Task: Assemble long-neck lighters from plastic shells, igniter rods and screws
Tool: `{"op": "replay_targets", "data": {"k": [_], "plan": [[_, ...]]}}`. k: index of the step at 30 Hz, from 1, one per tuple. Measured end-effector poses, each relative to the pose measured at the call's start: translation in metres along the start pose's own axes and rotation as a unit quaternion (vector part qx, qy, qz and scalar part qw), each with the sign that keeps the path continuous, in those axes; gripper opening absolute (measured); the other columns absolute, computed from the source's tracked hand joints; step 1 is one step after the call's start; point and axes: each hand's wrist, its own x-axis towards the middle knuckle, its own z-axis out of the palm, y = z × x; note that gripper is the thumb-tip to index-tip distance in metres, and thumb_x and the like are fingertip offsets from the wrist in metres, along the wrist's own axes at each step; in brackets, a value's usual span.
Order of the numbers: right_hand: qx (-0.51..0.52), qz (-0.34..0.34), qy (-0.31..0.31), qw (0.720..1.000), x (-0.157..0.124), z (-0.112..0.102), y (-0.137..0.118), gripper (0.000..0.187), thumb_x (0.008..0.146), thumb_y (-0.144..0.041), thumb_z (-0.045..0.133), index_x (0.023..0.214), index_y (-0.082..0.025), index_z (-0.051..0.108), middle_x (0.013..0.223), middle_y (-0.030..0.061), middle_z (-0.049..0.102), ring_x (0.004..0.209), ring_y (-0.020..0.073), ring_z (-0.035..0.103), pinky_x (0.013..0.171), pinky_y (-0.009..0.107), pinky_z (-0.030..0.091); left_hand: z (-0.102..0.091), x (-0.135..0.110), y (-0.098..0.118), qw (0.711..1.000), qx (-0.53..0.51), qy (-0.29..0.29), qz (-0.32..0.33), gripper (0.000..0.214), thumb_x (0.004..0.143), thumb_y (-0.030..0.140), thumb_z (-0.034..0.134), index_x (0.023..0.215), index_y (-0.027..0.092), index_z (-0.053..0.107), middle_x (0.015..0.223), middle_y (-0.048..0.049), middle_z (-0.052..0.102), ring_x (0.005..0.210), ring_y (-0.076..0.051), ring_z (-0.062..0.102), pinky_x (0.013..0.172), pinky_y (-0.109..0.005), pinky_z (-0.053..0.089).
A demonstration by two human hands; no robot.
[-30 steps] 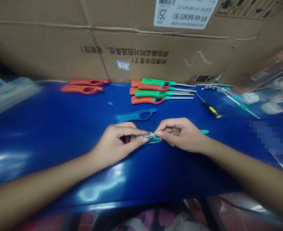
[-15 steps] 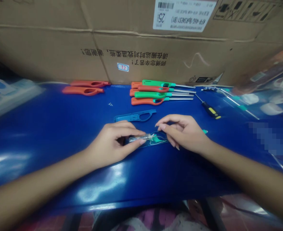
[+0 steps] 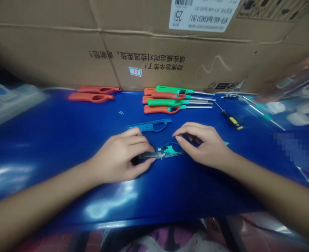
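Observation:
In the head view, my left hand is closed, its thumb and fingers around a small clear fuel tank with a valve at its right end. The tank lies at the left part of a blue lighter half-shell, which holds a green trigger. My right hand is curled over the shell's right end, thumb and index fingertips close together. Whatever they pinch, if anything, is too small to make out. Just behind my hands lies the other blue half-shell, its hollow side up.
Behind are a stack of orange and green lighters, two orange shells and tiny screws. A screwdriver, metal tubes and white parts lie right. A cardboard box walls off the back.
My left hand has turned and lowered the fuel tank toward the shell, its fingers now covering more of it. My right thumb and index finger have shifted slightly; the right hand's lower fingers are now hidden.

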Motion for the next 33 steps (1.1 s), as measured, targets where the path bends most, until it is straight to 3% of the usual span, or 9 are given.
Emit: {"op": "replay_targets", "data": {"k": [6, 11, 16, 26, 33], "plan": [[-0.009, -0.048, -0.022, 0.999, 0.000, 0.000, 0.002, 0.012, 0.092, -0.015, 0.061, 0.100, -0.015, 0.070, 0.091, 0.0044, 0.070, 0.083, 0.0145, 0.061, 0.081, 0.030, 0.048, -0.003, 0.000, 0.001, 1.000, 0.020, -0.016, 0.000, 0.017, 0.092, 0.030, 0.066, 0.100, 0.018, 0.074, 0.091, -0.0050, 0.073, 0.086, -0.021, 0.060, 0.075, -0.034, 0.052], [-0.078, -0.144, -0.127, 0.978, -0.001, -0.007, 0.002, 0.029, 0.095, -0.024, 0.060, 0.122, -0.016, 0.067, 0.121, 0.0109, 0.068, 0.110, 0.0229, 0.059, 0.098, 0.043, 0.044, -0.006, -0.001, -0.001, 0.999, 0.010, -0.040, -0.027, 0.018, 0.095, 0.029, 0.061, 0.101, 0.019, 0.074, 0.092, -0.0045, 0.071, 0.085, -0.020, 0.062, 0.076, -0.034, 0.052], [-0.110, -0.217, -0.203, 0.948, -0.003, -0.012, 0.000, 0.042, 0.096, -0.027, 0.057, 0.136, -0.015, 0.059, 0.150, 0.0146, 0.054, 0.134, 0.0268, 0.049, 0.113, 0.050, 0.034, -0.009, -0.001, -0.003, 0.996, -0.009, -0.066, -0.055, 0.018, 0.097, 0.030, 0.059, 0.102, 0.022, 0.074, 0.097, -0.0031, 0.071, 0.088, -0.019, 0.066, 0.079, -0.033, 0.052], [-0.123, -0.197, -0.234, 0.944, -0.004, -0.011, 0.005, 0.049, 0.096, -0.026, 0.056, 0.144, -0.020, 0.054, 0.158, 0.0119, 0.045, 0.140, 0.0264, 0.044, 0.116, 0.051, 0.033, -0.019, 0.001, -0.006, 0.992, -0.046, -0.077, -0.083, 0.018, 0.098, 0.030, 0.060, 0.100, 0.020, 0.075, 0.096, -0.0027, 0.071, 0.084, -0.015, 0.069, 0.077, -0.028, 0.053], [-0.092, -0.165, -0.225, 0.956, -0.002, -0.007, 0.007, 0.048, 0.099, -0.025, 0.055, 0.146, -0.019, 0.051, 0.139, 0.0089, 0.064, 0.131, 0.0220, 0.052, 0.113, 0.043, 0.036, -0.017, -0.001, -0.005, 0.993, -0.047, -0.074, -0.084, 0.019, 0.097, 0.030, 0.062, 0.105, 0.020, 0.075, 0.101, -0.0037, 0.072, 0.086, -0.016, 0.070, 0.079, -0.028, 0.055]]}}
